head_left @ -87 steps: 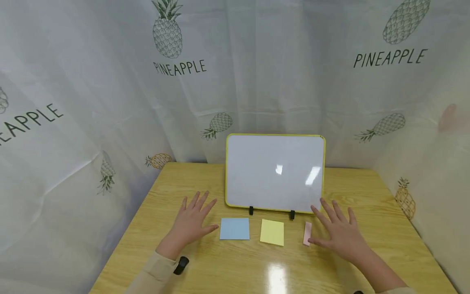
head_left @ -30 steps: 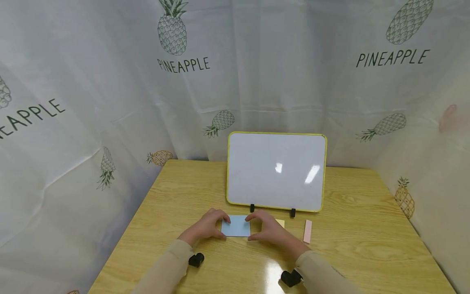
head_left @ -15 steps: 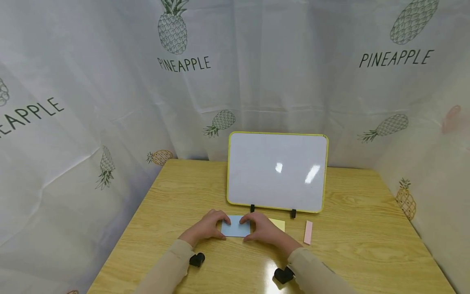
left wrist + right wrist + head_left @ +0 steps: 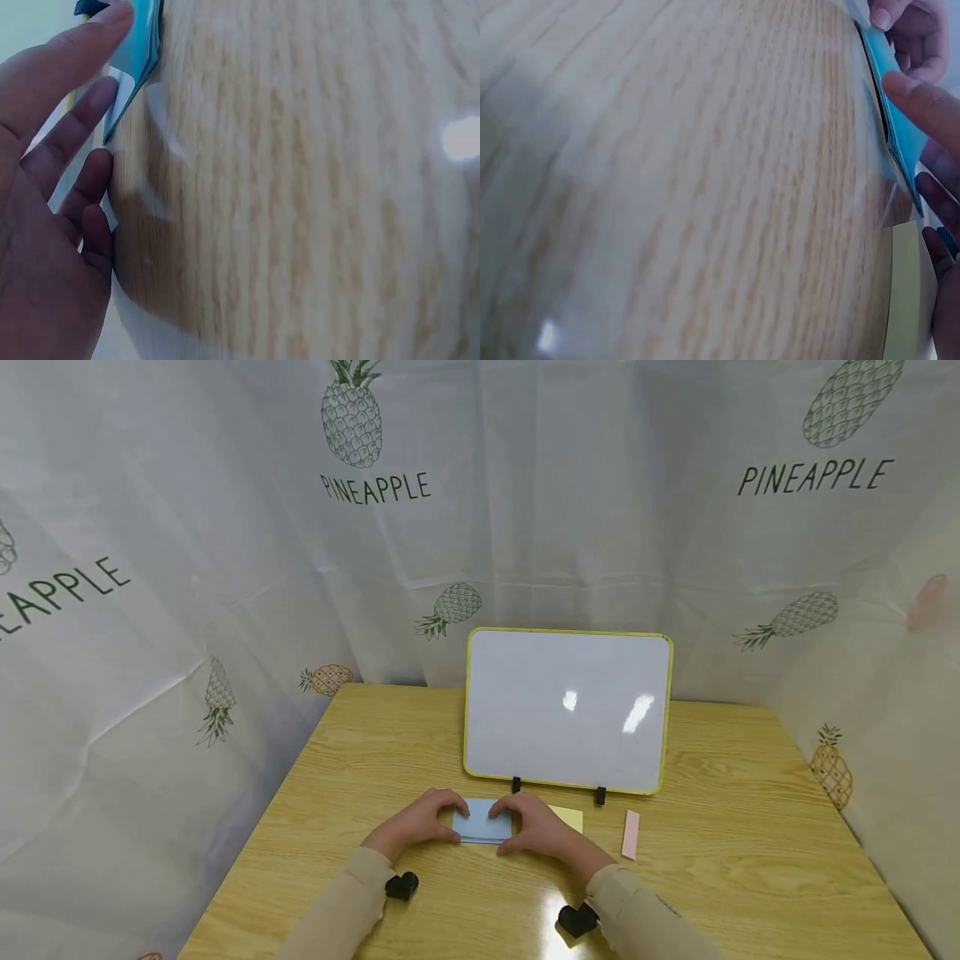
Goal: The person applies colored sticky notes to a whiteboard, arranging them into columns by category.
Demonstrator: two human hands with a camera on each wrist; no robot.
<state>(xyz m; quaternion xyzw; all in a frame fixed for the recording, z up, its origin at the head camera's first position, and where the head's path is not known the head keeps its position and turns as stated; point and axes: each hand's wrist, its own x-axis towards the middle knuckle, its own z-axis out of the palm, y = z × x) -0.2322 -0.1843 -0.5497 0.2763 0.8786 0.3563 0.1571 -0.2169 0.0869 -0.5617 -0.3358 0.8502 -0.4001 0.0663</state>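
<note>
A blue sticky-note pad (image 4: 482, 821) lies on the table in front of the whiteboard. A thin line runs along its near edge, and its upper sheets stand a little off the lower ones in the left wrist view. My left hand (image 4: 418, 822) pinches the pad at its left side, thumb near the close corner, index finger curled over the top. At the other side my right hand (image 4: 538, 828) holds it in a mirrored grip. A yellow sticky-note pad (image 4: 567, 817) is partly hidden behind my right hand.
A whiteboard (image 4: 566, 710) with a yellow rim stands on two black feet behind the pads. To the right lies a narrow pink note strip (image 4: 631, 835). The wooden table (image 4: 750, 860) reaches back to a pineapple-print curtain (image 4: 555, 527).
Both hands came in from spread positions at the sides to the blue pad. My right hand shifted slightly left onto it, and a line now shows along the pad's near edge.
</note>
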